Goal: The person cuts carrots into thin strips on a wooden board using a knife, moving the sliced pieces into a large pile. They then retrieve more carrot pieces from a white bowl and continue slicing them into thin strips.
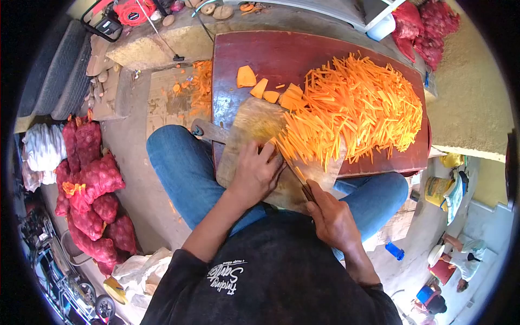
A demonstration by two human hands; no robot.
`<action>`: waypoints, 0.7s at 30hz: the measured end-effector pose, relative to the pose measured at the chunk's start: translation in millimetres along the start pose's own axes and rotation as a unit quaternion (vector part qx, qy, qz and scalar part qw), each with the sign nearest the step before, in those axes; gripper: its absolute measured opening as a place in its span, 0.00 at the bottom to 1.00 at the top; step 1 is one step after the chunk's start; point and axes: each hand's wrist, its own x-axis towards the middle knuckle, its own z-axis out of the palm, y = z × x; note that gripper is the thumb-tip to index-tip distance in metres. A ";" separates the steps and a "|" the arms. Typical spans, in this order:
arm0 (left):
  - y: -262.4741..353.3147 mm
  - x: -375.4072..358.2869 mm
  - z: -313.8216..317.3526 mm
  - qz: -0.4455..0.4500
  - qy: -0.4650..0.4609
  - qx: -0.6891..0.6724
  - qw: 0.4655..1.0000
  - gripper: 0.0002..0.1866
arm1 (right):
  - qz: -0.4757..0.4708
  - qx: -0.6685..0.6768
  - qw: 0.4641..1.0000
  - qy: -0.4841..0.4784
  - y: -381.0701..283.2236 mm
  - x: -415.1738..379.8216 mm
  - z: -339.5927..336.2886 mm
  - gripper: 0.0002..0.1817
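Note:
A wooden cutting board point(249, 122) lies over the near edge of a dark red table point(260, 49). My right hand point(333, 216) is wrapped round the handle of a knife point(297, 172), whose blade points up and left across the board. Beside the blade, my left hand point(257, 170) presses with bent fingers on a small orange piece point(272, 141), mostly hidden under the fingertips. A large heap of thin orange strips point(363, 108) covers the right of the table and spills onto the board. Several thick orange chunks point(246, 76) sit at the board's far edge.
Orange scraps point(201, 86) lie on cardboard point(162, 103) left of the table. Red mesh sacks point(100, 189) are piled on the left floor, with more sacks point(428, 27) at the back right. Two people point(466, 265) are at the lower right, near a blue object point(395, 251).

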 end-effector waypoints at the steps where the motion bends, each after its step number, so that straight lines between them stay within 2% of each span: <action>1: 3.8 -2.1 -0.2 0.000 -0.004 -0.002 1.000 0.16 | -0.008 -0.007 1.000 0.002 1.2 2.2 0.8 0.33; 4: -21.3 9.8 0.2 0.013 0.010 0.018 1.000 0.15 | -0.038 -0.007 0.999 0.029 14.1 49.0 19.2 0.32; 7: -11.8 3.2 5.7 -0.007 -0.002 -0.001 1.000 0.18 | -0.042 0.000 0.999 0.027 15.4 61.5 17.7 0.30; 11: -5.0 -2.6 4.9 -0.020 -0.021 -0.014 0.999 0.19 | -0.046 0.023 0.998 0.035 18.1 59.6 13.0 0.28; 14: -8.2 -3.5 3.4 -0.022 -0.033 -0.009 0.999 0.19 | 0.006 0.038 0.999 0.008 3.9 46.0 0.0 0.26; 17: -7.2 -1.4 2.2 -0.023 -0.041 0.003 0.999 0.20 | -0.007 0.023 1.000 -0.001 6.0 29.7 -3.3 0.28; 20: -4.7 4.8 2.5 -0.008 0.019 0.010 1.000 0.12 | 0.026 0.036 0.999 -0.023 6.6 30.9 -1.9 0.27; 21: -5.5 3.7 3.0 -0.010 0.013 0.010 1.000 0.12 | -0.003 0.032 0.999 -0.004 9.2 36.4 2.2 0.27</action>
